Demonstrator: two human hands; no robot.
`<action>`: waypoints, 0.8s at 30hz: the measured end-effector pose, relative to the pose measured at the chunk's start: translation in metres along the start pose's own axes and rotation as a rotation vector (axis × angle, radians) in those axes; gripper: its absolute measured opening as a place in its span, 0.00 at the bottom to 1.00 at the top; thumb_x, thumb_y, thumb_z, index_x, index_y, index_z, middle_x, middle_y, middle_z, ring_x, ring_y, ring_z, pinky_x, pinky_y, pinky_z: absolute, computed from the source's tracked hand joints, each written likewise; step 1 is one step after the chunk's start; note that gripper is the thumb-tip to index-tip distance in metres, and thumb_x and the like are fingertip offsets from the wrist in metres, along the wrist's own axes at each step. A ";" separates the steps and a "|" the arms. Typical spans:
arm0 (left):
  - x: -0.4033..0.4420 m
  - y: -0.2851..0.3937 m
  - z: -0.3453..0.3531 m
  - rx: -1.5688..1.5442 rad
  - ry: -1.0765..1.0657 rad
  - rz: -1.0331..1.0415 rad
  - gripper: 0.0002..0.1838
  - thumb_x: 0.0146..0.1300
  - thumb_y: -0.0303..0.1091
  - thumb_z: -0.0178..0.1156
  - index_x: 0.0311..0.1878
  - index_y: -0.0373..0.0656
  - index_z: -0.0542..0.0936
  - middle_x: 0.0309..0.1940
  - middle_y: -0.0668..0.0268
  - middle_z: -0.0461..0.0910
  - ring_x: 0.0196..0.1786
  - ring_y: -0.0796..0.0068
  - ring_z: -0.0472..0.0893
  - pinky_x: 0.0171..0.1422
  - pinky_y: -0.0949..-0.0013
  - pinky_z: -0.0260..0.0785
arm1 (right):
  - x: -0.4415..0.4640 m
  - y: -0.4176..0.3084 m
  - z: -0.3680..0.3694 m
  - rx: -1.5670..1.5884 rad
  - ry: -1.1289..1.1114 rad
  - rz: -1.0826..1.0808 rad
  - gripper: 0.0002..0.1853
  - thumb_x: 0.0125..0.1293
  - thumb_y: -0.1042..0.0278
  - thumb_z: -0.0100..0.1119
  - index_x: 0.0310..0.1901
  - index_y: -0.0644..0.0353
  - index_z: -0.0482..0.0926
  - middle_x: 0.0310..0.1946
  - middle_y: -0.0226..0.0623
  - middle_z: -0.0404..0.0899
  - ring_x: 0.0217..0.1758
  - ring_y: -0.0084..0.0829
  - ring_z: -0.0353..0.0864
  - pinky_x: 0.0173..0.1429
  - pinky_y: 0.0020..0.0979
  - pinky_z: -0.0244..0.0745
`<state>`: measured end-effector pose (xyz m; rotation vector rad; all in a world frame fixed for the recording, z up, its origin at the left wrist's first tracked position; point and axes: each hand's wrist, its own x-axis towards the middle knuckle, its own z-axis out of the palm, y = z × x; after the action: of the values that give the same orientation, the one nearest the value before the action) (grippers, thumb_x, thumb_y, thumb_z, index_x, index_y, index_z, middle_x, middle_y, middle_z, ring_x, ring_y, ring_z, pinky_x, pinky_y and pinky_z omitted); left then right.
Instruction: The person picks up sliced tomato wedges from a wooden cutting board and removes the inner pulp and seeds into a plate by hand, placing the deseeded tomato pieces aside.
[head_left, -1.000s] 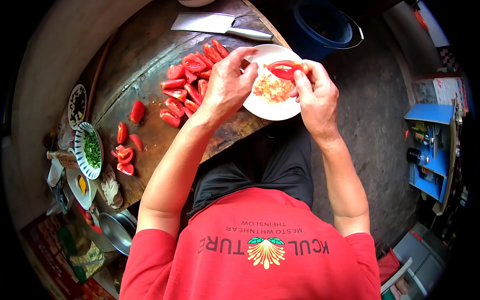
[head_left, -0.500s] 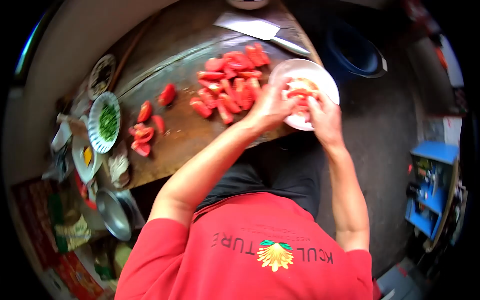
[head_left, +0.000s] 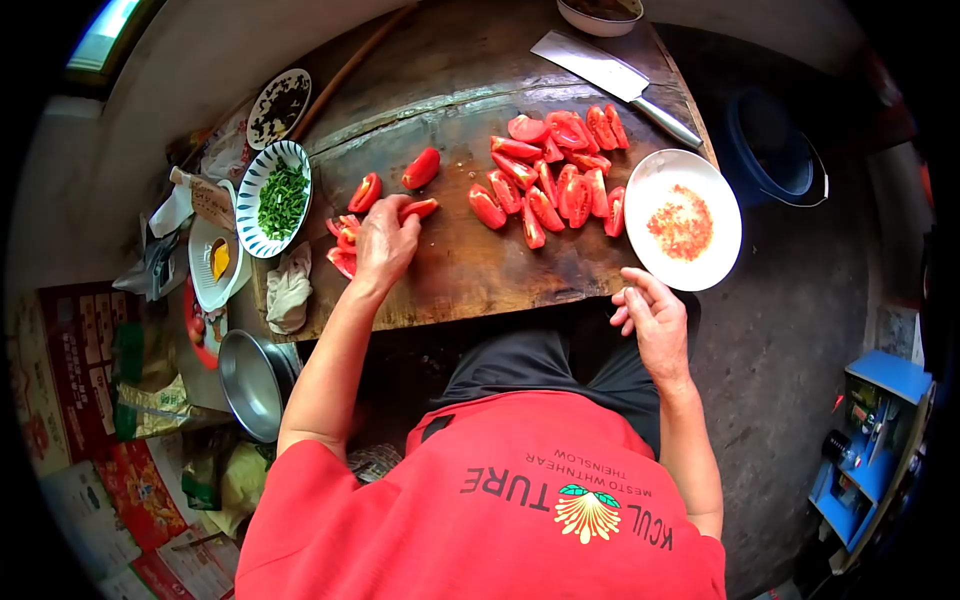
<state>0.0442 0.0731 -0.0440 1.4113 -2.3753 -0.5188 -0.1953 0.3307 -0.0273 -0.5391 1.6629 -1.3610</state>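
My left hand (head_left: 388, 243) is over a small group of tomato wedges (head_left: 342, 262) on the left of the wooden table. Its fingertips are closed on one tomato wedge (head_left: 420, 209), partly hidden by the hand. Two more wedges lie just beyond. My right hand (head_left: 655, 325) is held at the near rim of a white plate (head_left: 650, 185), fingers loosely bent and apart, holding nothing. Red tomato pulp (head_left: 682, 222) is spread in the middle of that plate. A larger pile of tomato wedges (head_left: 545, 185) lies between the hands, beside the plate.
A cleaver (head_left: 590, 65) lies behind the pile, near a bowl (head_left: 600, 25). To the left are a plate of chopped greens (head_left: 248, 215), a dark-filled dish (head_left: 254, 135), a cloth (head_left: 289, 290) and a metal basin (head_left: 250, 385). A blue bucket (head_left: 745, 150) stands on the right.
My hands were together over the plate with a piece of tomato. Now they are apart: the left has moved to the left-hand wedges, the right has drawn back to the plate's near rim. The view has shifted.
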 end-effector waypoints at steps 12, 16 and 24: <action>0.049 0.035 0.049 -0.067 -0.026 0.179 0.07 0.55 0.29 0.61 0.35 0.37 0.79 0.35 0.53 0.80 0.39 0.53 0.80 0.44 0.60 0.72 | -0.006 0.008 0.006 0.073 0.019 0.028 0.13 0.69 0.75 0.49 0.53 0.67 0.73 0.33 0.34 0.78 0.28 0.17 0.76 0.29 0.17 0.70; 0.065 0.038 0.049 -0.003 -0.119 0.194 0.07 0.52 0.29 0.61 0.32 0.36 0.79 0.29 0.50 0.80 0.37 0.51 0.80 0.42 0.58 0.72 | -0.007 0.015 0.004 0.086 0.021 0.055 0.13 0.68 0.75 0.50 0.53 0.67 0.73 0.33 0.34 0.78 0.28 0.17 0.76 0.29 0.17 0.70; 0.072 0.046 0.049 0.251 -0.189 0.217 0.05 0.50 0.26 0.55 0.28 0.35 0.78 0.30 0.47 0.80 0.37 0.48 0.80 0.40 0.50 0.72 | -0.007 0.021 0.003 0.121 0.006 0.038 0.13 0.68 0.76 0.50 0.52 0.68 0.73 0.32 0.34 0.78 0.28 0.18 0.77 0.30 0.17 0.70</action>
<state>-0.0466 0.0363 -0.0585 1.2241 -2.7863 -0.3175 -0.1851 0.3412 -0.0445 -0.4311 1.5758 -1.4260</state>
